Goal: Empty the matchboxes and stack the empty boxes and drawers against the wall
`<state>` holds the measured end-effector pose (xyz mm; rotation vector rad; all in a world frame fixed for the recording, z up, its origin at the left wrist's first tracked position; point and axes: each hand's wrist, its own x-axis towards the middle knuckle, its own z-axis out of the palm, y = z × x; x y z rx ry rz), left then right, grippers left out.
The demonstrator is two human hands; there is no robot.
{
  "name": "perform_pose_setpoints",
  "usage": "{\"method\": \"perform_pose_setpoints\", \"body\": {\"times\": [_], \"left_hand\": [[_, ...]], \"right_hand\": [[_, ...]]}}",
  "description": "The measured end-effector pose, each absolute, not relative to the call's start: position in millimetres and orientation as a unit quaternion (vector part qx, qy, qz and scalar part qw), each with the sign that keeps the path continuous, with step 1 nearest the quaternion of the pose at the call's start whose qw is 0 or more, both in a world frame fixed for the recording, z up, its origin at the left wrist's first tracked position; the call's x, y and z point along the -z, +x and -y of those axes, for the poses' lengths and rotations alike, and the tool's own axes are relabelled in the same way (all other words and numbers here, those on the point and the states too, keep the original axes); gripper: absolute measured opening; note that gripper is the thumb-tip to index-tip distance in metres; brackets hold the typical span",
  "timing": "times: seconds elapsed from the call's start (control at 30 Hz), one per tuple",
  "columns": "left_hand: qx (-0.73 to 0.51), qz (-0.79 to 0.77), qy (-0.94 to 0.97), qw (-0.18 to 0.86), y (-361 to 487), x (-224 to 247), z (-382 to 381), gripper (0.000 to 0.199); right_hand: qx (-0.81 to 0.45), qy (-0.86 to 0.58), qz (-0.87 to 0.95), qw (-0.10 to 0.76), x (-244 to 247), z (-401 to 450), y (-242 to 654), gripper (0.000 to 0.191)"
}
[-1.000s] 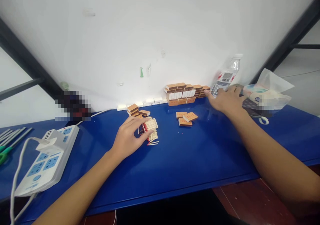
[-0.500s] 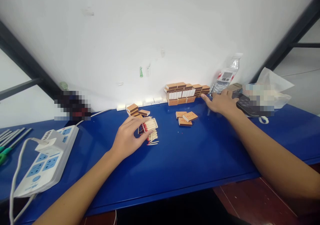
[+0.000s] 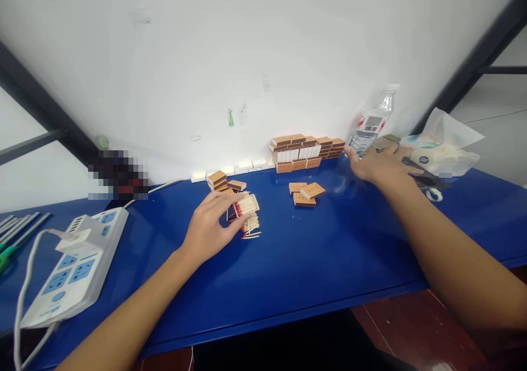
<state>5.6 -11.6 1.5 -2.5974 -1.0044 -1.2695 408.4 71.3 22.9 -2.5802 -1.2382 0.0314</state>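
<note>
My left hand grips a white matchbox tray filled with red-tipped matches, thumb on the near side and fingers on the far side. Loose matches lie on the table beside it. Behind that hand sits a small stack of closed matchboxes. My right hand reaches out with fingers spread, near a clear plastic bottle and a brown box. Its fingertips partly cover the dark item behind them, and I see nothing held in it.
Stacked matchboxes stand against the wall, with a row of white trays to their left. Several matchboxes lie mid-table. A power strip with a white cable is at left, beside green-handled tools. A plastic bag rests at right.
My right hand has shifted right, away from the matchbox stack and over the dark item near the bag. My left hand stays in place on the tray of matches.
</note>
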Motion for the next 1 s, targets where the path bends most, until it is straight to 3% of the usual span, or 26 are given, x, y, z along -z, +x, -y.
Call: {"method": "perform_pose_setpoints", "body": {"times": [0.13,0.37,1.0], "left_hand": [[0.415,0.326,-0.849,0.042,5,-2,11,0.036],[0.412,0.327,-0.850,0.043,5,-2,11,0.036],[0.414,0.323,-0.850,0.044,5,0,10,0.037]], "right_hand": [[-0.031,-0.894,0.422,0.145,-25,-70,412,0.098],[0.045,-0.875,0.462,0.142,-21,-70,405,0.098],[-0.069,-0.914,0.389,0.095,-48,-52,410,0.099]]}}
